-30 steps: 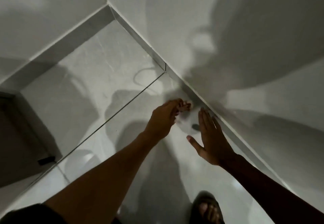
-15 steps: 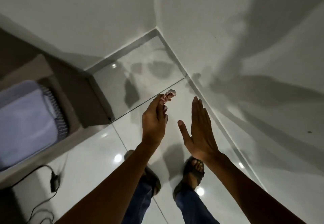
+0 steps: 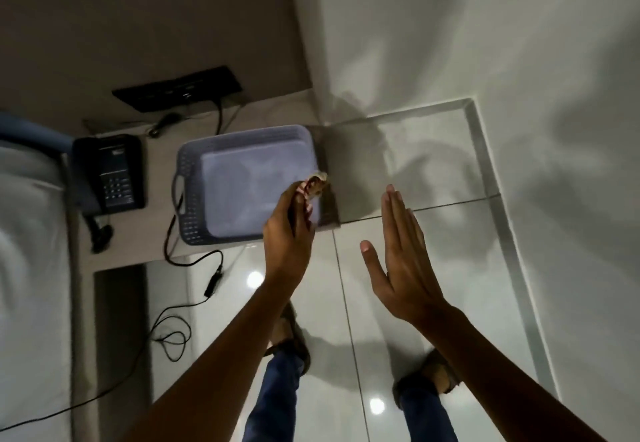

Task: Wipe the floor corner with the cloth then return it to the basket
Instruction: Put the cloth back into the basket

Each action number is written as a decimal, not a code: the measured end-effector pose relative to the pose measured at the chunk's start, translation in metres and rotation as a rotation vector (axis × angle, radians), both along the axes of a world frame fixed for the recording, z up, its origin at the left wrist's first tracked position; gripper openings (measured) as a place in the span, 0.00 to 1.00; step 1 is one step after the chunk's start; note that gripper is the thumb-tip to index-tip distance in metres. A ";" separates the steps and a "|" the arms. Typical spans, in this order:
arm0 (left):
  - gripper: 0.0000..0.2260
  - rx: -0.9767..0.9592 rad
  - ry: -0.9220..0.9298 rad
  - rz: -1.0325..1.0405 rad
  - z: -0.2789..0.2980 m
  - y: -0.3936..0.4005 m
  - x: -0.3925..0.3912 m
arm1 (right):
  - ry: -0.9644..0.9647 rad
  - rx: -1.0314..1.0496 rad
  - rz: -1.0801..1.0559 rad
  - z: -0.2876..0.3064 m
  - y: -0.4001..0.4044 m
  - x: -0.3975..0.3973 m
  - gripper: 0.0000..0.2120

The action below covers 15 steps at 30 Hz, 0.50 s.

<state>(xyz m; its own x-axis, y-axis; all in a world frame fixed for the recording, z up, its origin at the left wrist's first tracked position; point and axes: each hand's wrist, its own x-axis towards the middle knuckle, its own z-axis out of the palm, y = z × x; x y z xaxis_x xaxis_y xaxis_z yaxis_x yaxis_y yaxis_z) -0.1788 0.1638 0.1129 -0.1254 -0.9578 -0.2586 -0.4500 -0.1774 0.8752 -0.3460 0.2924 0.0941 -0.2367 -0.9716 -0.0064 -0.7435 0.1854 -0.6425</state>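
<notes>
Pinching a crumpled red-and-white cloth (image 3: 314, 188), left hand (image 3: 289, 234) above basket (image 3: 188, 178).

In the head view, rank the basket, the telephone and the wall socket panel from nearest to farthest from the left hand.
Measured from the left hand, which pinches the cloth:
1. Basket: right beside the hand, on the low table; the cloth is over its right edge.
2. Telephone: farther left on the same table.
3. Wall socket panel: on the wall above the table.
</notes>
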 end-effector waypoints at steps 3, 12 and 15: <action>0.14 0.030 -0.018 0.067 -0.010 -0.039 0.075 | 0.018 -0.016 0.012 -0.008 -0.039 0.061 0.37; 0.22 0.001 -0.285 0.049 -0.062 -0.126 0.182 | 0.029 0.081 0.046 -0.068 -0.159 0.152 0.41; 0.23 -0.048 -0.317 -0.018 -0.090 -0.147 0.180 | 0.161 0.163 0.085 -0.101 -0.199 0.149 0.43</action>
